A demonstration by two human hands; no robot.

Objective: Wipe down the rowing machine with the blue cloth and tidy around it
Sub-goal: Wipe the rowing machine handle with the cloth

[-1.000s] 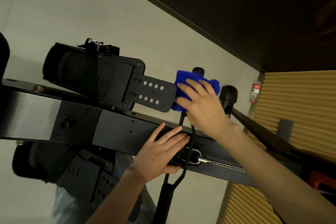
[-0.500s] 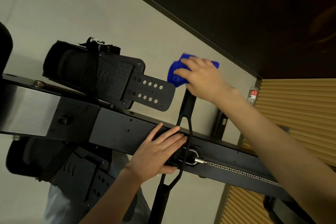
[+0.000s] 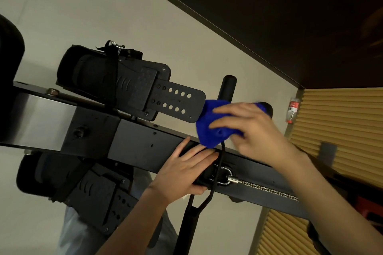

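My right hand (image 3: 255, 128) holds the blue cloth (image 3: 213, 128). My fingers are curled over it and squeeze it tight. The cloth is bunched up around the thin black bar of the handle (image 3: 227, 89). The round top end of the handle sticks up just above my right hand. The cloth hangs down a little and its low corner is very near my left fingers.

My left hand (image 3: 184, 174) is below my right hand. It is open and lies flat on the long black rail (image 3: 132, 143) of the rower. My fingers are spread on top of the rail and my thumb is tucked under it. It does not hold anything; it just presses on the rail.

Just right of my left hand the handle crosses the rail. There is a shiny metal ring (image 3: 224, 177) there. A chain (image 3: 269, 189) runs from the ring along the rail, under my right arm.

To the left of my right hand is a black foot plate (image 3: 143, 91) with small round holes and a strap. Its end touches the cloth, or almost does; I cannot tell. A second foot plate (image 3: 91, 190) is under the rail, to the left of my left arm.

The floor (image 3: 83, 16) behind the rower is pale. Past my right hand, well apart from it, stands a small bottle (image 3: 292, 109) with a red label.
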